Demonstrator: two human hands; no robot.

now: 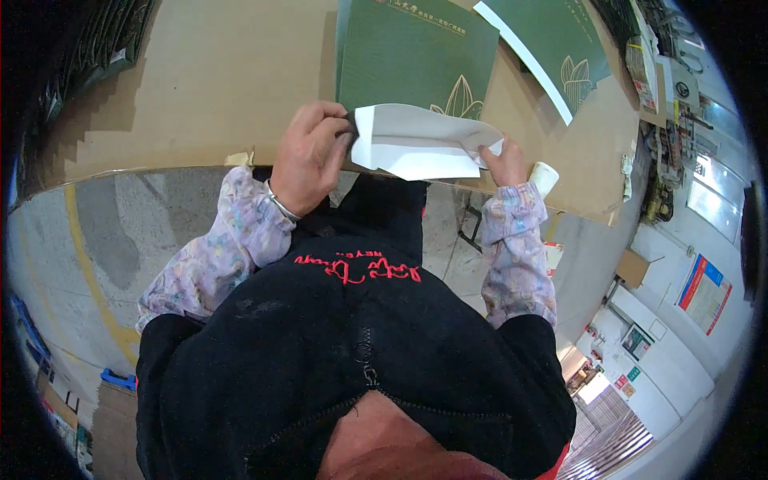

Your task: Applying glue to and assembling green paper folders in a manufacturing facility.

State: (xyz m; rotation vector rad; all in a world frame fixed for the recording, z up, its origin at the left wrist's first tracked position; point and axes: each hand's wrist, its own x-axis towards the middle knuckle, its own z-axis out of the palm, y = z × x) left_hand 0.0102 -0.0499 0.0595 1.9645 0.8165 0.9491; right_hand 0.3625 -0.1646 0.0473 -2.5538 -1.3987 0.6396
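At the table's (200, 96) near edge, left hand (308, 156) and right hand (504, 164) each pinch an end of the white flap (416, 142) on the green sheet (420, 56), probably to fold it flat

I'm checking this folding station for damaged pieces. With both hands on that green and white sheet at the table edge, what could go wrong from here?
The green sheet has its white flap folded over right at the cardboard-covered table's edge, so it might slip off. The left hand and right hand pinch opposite ends; uneven pull could crease or tear the flap. The white roll by the right hand sits near the edge and could be knocked down.
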